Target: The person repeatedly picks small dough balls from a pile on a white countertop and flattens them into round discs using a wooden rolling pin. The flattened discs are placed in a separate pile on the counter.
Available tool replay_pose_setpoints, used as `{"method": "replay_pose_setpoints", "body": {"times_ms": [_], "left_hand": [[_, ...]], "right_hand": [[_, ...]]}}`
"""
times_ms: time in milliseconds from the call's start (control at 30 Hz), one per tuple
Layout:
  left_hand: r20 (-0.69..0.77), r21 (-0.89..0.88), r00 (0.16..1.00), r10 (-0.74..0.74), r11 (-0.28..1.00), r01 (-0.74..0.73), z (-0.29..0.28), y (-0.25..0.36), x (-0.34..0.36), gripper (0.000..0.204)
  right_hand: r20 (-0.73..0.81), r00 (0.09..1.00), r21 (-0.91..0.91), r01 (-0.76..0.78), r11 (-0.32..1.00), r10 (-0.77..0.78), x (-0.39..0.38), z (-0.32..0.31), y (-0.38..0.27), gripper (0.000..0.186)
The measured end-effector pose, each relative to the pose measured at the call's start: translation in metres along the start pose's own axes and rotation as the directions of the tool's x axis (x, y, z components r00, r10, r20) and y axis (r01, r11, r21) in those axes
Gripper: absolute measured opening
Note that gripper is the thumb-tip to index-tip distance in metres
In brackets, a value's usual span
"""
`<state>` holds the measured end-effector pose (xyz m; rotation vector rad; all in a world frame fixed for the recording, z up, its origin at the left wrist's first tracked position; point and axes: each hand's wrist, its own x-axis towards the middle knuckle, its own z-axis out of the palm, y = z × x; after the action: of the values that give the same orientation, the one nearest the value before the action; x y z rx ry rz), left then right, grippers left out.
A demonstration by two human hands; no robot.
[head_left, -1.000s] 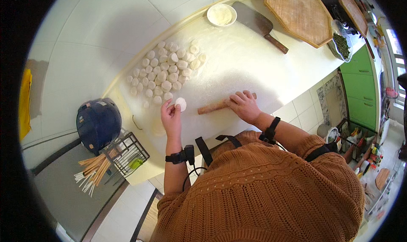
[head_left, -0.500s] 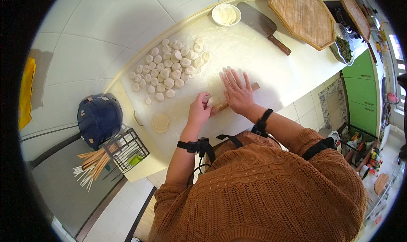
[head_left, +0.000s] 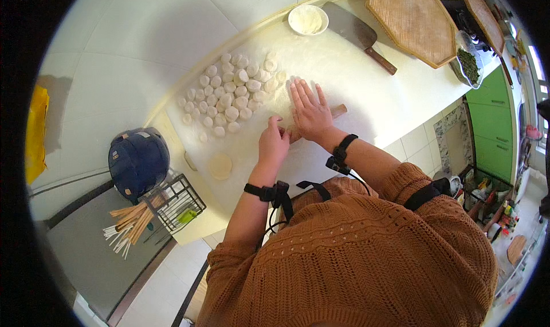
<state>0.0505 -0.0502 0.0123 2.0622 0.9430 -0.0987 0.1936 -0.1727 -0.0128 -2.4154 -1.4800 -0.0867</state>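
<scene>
My right hand (head_left: 311, 115) lies flat with its fingers stretched out, palm over a wooden rolling pin (head_left: 339, 110). The pin's right end sticks out past the palm. At the pin's other end my left hand (head_left: 274, 141) is closed, thumb and fingertips pinching the edge of a small dough wrapper that is now mostly hidden by the hands. One flat round wrapper (head_left: 220, 166) rests on the floured white board (head_left: 260, 172), left of my left hand. Beyond it are several small flattened dough pieces (head_left: 227, 100), loosely grouped.
A white bowl of flour (head_left: 308, 21) and a cleaver (head_left: 356, 32) lie at the back. Further right are an octagonal woven tray (head_left: 411, 20) and a container of chopped greens (head_left: 468, 65). At left, a dark blue appliance (head_left: 139, 162) stands beside a wire rack (head_left: 176, 204) with chopsticks.
My right hand has shifted left and slightly back with the rolling pin under it. The dough between the hands, visible before, is now mostly covered. My left hand has moved slightly nearer the pin.
</scene>
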Motion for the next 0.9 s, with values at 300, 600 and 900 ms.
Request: {"method": "replay_pose_setpoints", "body": {"times_ms": [300, 600, 900], "left_hand": [[0.082, -0.223, 0.992, -0.092, 0.969, 0.108, -0.003, -0.018, -0.011, 0.061], [0.128, -0.065, 0.984, 0.122, 0.991, -0.114, -0.022, -0.009, 0.026, 0.051], [0.068, -0.106, 0.987, 0.148, 0.984, -0.140, -0.004, -0.008, 0.018, 0.036]], "right_hand": [[0.303, 0.948, 0.075, -0.127, 0.989, 0.098, -0.056, -0.033, -0.004, 0.068], [-0.008, 0.998, 0.069, -0.056, 0.996, 0.057, -0.017, -0.021, -0.003, 0.069], [0.016, 0.995, 0.071, -0.095, 0.993, 0.094, 0.004, -0.015, -0.002, 0.072]]}}
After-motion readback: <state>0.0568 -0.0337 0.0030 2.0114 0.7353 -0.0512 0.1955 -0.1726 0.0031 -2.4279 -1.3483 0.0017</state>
